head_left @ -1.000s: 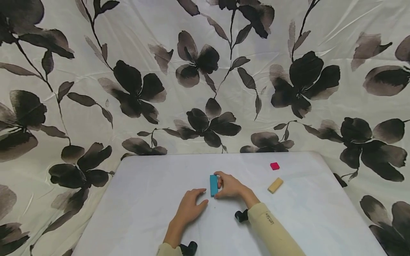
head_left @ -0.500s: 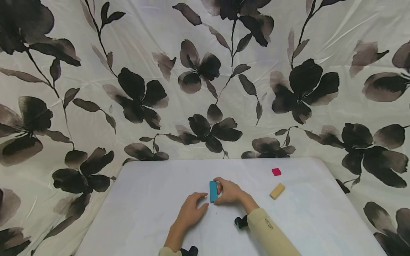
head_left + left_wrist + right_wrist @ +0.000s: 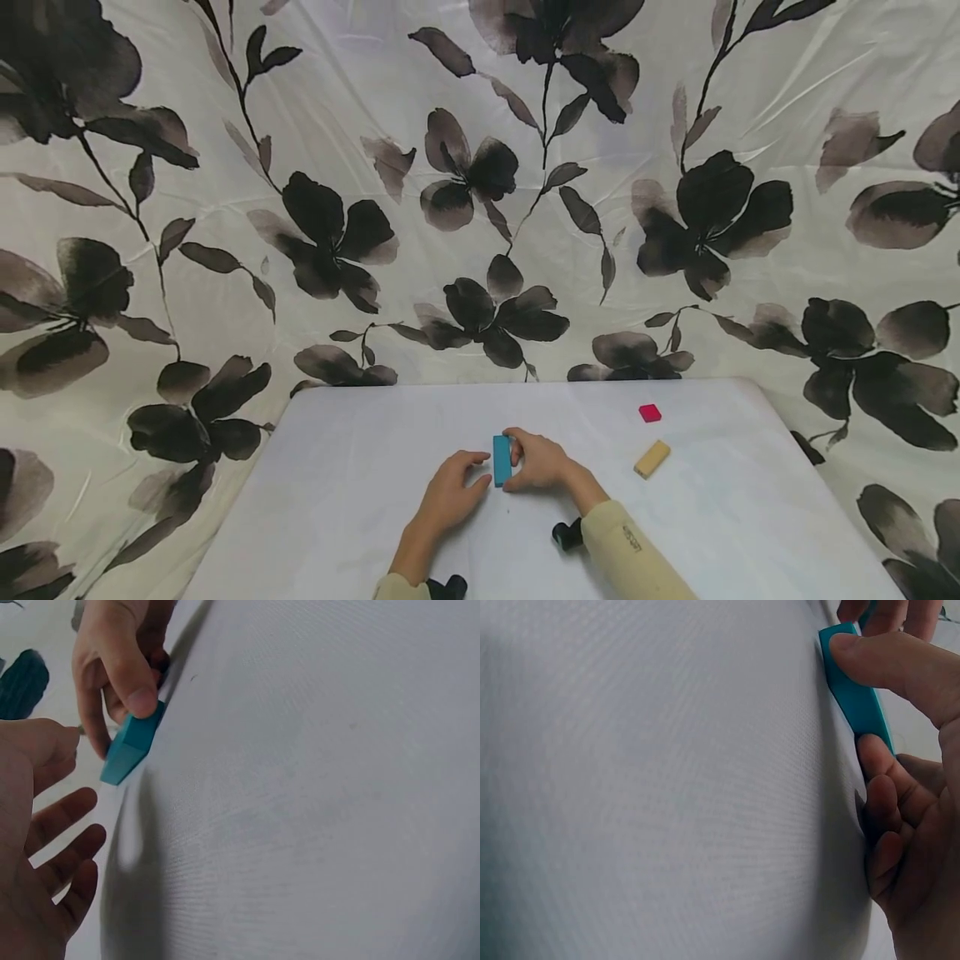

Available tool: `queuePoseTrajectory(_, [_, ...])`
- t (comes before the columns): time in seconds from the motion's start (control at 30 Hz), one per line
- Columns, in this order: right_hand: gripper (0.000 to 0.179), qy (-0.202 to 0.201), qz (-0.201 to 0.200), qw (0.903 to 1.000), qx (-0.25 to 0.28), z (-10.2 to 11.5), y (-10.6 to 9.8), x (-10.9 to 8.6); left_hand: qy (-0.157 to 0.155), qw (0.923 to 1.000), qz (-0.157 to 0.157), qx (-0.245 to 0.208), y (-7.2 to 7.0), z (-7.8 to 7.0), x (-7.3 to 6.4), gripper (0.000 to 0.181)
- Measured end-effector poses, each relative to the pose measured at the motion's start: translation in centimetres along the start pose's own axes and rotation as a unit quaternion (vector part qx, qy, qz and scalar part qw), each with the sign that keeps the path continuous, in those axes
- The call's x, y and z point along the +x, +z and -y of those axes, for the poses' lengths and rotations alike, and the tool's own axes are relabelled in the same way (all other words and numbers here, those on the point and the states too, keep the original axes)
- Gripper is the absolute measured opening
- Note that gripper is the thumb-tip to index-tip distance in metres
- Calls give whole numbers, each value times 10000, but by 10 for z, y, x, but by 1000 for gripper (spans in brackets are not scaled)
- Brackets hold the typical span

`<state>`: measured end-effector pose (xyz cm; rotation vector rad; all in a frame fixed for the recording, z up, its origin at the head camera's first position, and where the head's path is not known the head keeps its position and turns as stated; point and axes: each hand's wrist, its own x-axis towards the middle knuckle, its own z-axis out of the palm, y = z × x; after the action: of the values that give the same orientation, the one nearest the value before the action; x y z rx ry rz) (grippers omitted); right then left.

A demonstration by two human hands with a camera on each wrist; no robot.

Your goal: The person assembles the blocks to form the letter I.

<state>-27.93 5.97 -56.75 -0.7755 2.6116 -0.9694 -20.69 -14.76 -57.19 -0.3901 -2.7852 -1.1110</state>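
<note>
A blue rectangular block (image 3: 502, 462) lies near the middle of the table, its long side pointing away from me. My right hand (image 3: 542, 463) pinches it by its two ends, thumb at the near end and a finger at the far one; the right wrist view shows the thumb on the block (image 3: 859, 697). Just left of it is my left hand (image 3: 453, 492), thumb and fingers apart and loosely bent. In the left wrist view a gap shows between the left hand (image 3: 45, 847) and the block (image 3: 133, 746).
A yellow block (image 3: 652, 459) lies at an angle on the white table (image 3: 360, 500), right of the hands. Behind it, close to the far edge, is a small red piece (image 3: 650, 413). A floral cloth (image 3: 480, 225) hangs beyond the table.
The head view has tilted up, so everything sits lower in it. My left hand has come slightly closer to the blue block. The right hand keeps its pinch on it.
</note>
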Motion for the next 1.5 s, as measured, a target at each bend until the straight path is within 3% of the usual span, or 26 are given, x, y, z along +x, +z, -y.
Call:
queuePoseTrajectory(0.8, [89,-88,-94,9998,146,1,3,-3,62,9998,28,-174,12,7,20,28])
queuePoseTrajectory(1.5, [91,56,-189,9995,254,-5,7,-1,-221,9994,-145,-225,26,14,32,28])
